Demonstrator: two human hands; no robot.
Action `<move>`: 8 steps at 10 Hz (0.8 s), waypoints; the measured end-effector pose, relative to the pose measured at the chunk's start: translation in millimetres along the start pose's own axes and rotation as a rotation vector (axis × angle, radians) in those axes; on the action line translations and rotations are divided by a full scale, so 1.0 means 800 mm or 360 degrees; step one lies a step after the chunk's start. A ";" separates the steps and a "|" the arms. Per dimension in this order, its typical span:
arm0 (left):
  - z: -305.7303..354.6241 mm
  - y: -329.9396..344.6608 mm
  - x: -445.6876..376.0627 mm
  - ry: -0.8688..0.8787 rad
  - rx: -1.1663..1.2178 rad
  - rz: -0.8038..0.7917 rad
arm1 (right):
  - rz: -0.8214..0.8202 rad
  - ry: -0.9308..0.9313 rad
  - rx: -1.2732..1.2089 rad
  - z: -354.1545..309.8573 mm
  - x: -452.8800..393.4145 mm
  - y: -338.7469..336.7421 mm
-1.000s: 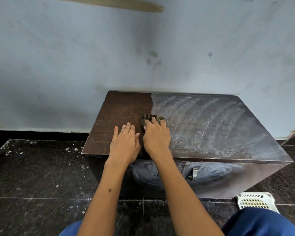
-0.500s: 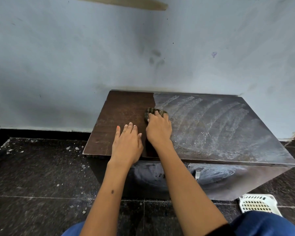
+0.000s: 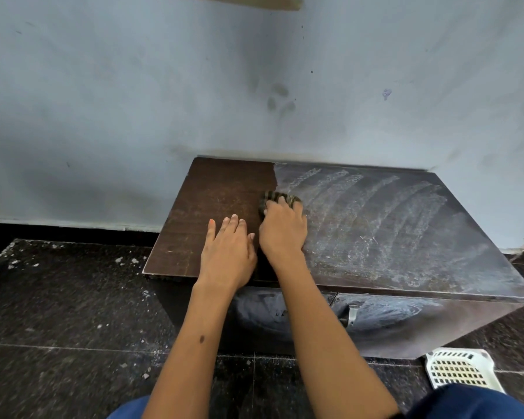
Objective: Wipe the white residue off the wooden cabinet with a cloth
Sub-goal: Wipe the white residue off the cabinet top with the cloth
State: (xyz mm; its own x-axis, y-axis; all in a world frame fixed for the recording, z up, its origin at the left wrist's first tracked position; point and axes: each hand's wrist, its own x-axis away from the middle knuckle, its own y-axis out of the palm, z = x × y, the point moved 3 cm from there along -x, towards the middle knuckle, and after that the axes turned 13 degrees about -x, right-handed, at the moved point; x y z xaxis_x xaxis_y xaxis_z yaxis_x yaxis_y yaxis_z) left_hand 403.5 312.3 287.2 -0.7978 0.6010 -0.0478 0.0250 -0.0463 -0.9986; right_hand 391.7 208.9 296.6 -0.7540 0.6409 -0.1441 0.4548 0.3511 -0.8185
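Against a pale blue wall (image 3: 133, 101), a low wooden cabinet (image 3: 212, 192) stands on dark speckled tiles (image 3: 58, 313). On its top, the right hand (image 3: 283, 229) curls over a bunched, striped cloth (image 3: 277, 199) and presses it down at the line where bare brown wood meets the white residue (image 3: 375, 225). Streaks of residue cover the right part of the top and smear the cabinet's front. Just beside the right hand, the left hand (image 3: 227, 252) lies flat, fingers straight, on the bare wood. Near the cabinet's front right corner, a white perforated basket (image 3: 460, 370) sits on the tiles.
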 end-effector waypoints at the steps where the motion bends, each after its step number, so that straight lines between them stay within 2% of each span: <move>1: 0.000 0.001 0.001 -0.0004 -0.0023 0.0009 | -0.0013 0.0014 0.0022 -0.003 -0.018 0.006; 4: 0.004 0.003 -0.005 -0.0002 -0.0058 -0.0024 | -0.0120 0.0014 0.0028 0.008 0.044 -0.010; 6: 0.004 0.004 -0.004 0.0005 -0.0075 -0.0004 | -0.0085 0.0028 0.0047 -0.003 -0.010 0.000; 8: 0.005 0.002 -0.004 0.0009 -0.0084 0.0001 | -0.0054 -0.0055 0.0069 0.003 -0.003 0.000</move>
State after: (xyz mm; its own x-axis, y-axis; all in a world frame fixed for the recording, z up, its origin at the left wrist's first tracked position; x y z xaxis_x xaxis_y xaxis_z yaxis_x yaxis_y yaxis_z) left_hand 403.8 307.2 285.8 -0.7943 0.6056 -0.0485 0.0573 -0.0047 -0.9983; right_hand 393.0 205.9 295.6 -0.7851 0.6047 -0.1344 0.4084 0.3421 -0.8463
